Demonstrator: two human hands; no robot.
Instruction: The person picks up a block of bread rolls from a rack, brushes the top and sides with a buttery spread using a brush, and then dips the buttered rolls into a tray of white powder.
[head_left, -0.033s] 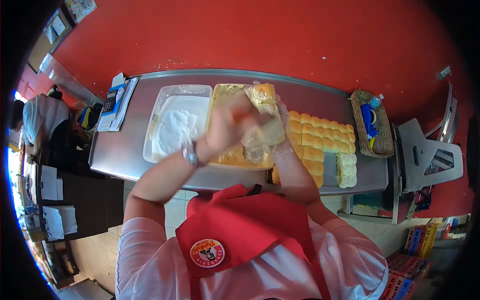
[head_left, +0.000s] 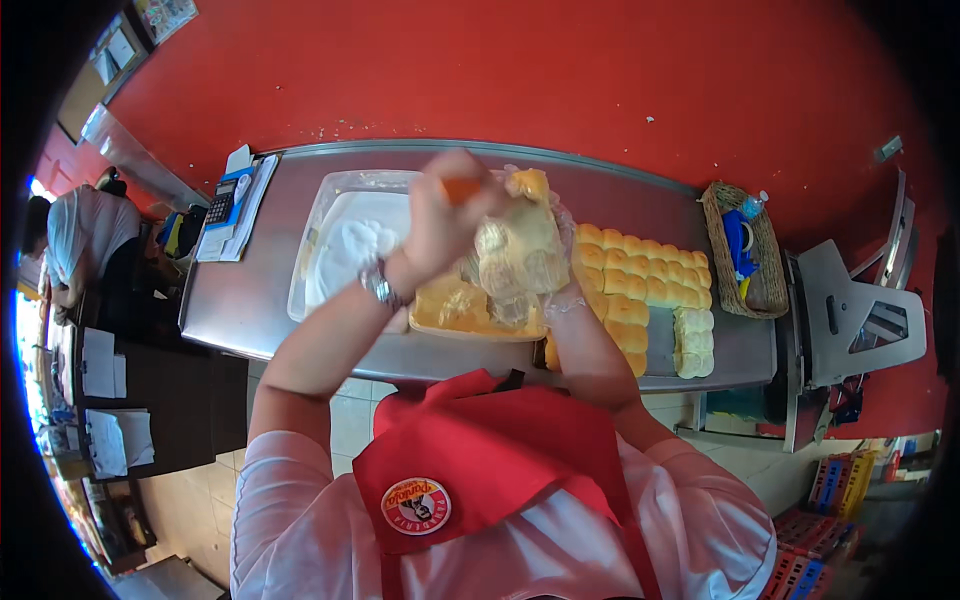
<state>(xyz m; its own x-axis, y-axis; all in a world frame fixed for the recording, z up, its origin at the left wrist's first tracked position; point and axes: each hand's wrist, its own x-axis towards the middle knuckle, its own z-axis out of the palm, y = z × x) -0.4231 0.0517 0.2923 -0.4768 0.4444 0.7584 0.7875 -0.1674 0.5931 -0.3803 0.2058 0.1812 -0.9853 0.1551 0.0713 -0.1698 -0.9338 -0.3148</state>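
My left hand [head_left: 445, 220], with a metal watch on its wrist, is closed around an orange-handled tool [head_left: 461, 190]. The tool's working end is hidden at the bread. In a clear plastic glove, my right hand [head_left: 566, 240] holds up a block of joined bread rolls [head_left: 520, 245]. Pale yellow spread covers most of the block, while one end roll shows golden crust. Under both hands is a tub of yellow spread [head_left: 450, 310]. A clear tub [head_left: 303, 250] with white powder stands beside it on the left.
Rows of golden rolls [head_left: 640, 265] lie right of the tubs, with a coated block [head_left: 694, 342] at their near right. A wicker basket [head_left: 718, 240] sits farther right. Papers and a calculator [head_left: 220, 203] are at the counter's left end. Another person [head_left: 95, 235] is at far left.
My left hand has moved up and slightly away from the tub, and less blurred now. The right hand and its bread block stay nearly in place.
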